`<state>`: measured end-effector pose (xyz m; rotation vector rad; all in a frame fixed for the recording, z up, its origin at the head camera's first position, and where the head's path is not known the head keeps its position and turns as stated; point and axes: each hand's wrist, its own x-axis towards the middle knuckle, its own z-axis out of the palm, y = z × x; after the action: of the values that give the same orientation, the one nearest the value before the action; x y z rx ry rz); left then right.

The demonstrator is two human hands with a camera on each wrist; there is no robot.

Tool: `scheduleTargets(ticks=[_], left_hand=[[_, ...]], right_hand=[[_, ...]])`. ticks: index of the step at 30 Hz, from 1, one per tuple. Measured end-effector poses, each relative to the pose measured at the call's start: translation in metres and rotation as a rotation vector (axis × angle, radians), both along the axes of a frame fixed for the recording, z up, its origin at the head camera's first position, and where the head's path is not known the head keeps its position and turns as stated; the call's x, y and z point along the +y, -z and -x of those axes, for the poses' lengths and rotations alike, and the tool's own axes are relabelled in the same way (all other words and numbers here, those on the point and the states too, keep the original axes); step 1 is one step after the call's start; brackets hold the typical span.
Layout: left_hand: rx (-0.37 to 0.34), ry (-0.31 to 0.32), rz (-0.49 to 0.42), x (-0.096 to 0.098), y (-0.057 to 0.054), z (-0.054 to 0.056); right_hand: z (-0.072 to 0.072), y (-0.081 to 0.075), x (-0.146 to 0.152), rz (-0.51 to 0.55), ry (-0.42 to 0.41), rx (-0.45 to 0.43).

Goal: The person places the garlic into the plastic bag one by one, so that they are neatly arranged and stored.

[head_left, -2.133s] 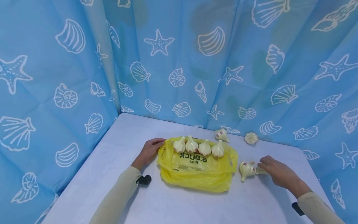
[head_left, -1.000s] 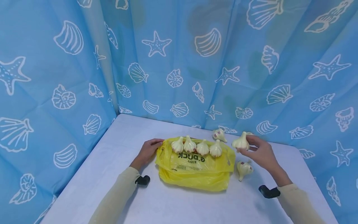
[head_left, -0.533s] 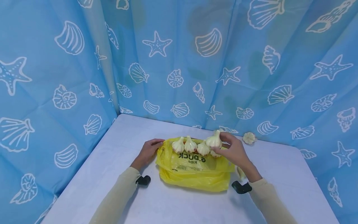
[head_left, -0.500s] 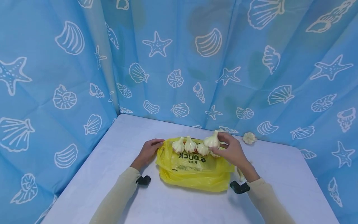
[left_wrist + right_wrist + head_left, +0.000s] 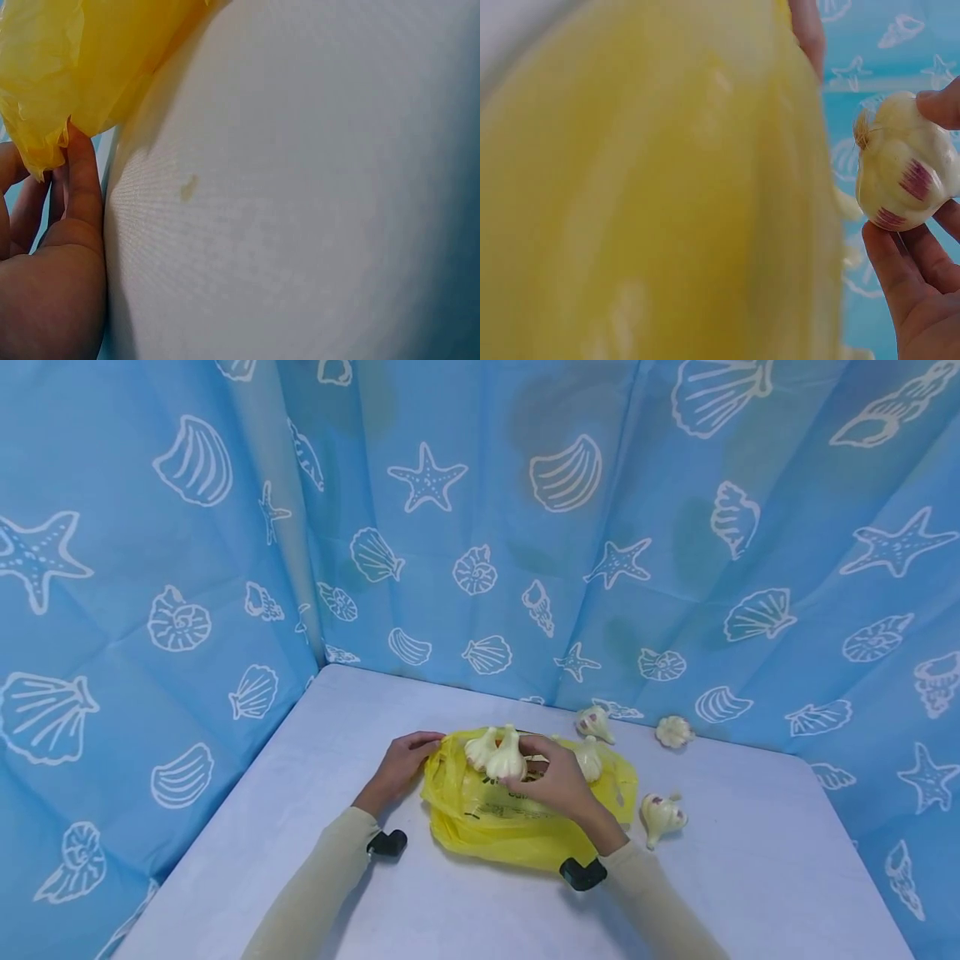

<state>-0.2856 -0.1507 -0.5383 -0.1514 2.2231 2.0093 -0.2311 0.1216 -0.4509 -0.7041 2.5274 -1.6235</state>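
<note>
Held garlic bulb: at about 11 o'clock over the yellow bag; I cannot tell whether it touches the film.
Right hand: thumb and fingertips clamped on the bulb from opposite sides.
Left hand: fingers pinching the bag's edge at its 10 o'clock.
Bulb feel: I judge it light, firm and slick; I'd take the round belly, not the neck.
Bag feel: thin, limp, probably tears easily; I'd hold a bunched corner.
Loose bulb: beside the bag's 3 o'clock.
</note>
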Motion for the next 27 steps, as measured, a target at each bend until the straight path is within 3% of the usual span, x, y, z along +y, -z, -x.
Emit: scheduleTargets(ticks=[3,8,18,27], left_hand=[[0.01,0.006,-0.003,0.0,-0.001,-0.001],[0.013,0.012,-0.01,0.0,-0.002,-0.001],[0.016,0.02,-0.007,-0.002,-0.001,0.0],[0.03,0.023,-0.009,-0.002,0.0,-0.001]], right_hand=[[0.007,0.018,-0.007,-0.014,-0.005,-0.003],[0.008,0.033,-0.018,-0.059,-0.006,-0.001],[0.003,0.047,-0.03,-0.137,0.013,-0.051],[0.002,0.055,-0.032,-0.202,-0.002,-0.025]])
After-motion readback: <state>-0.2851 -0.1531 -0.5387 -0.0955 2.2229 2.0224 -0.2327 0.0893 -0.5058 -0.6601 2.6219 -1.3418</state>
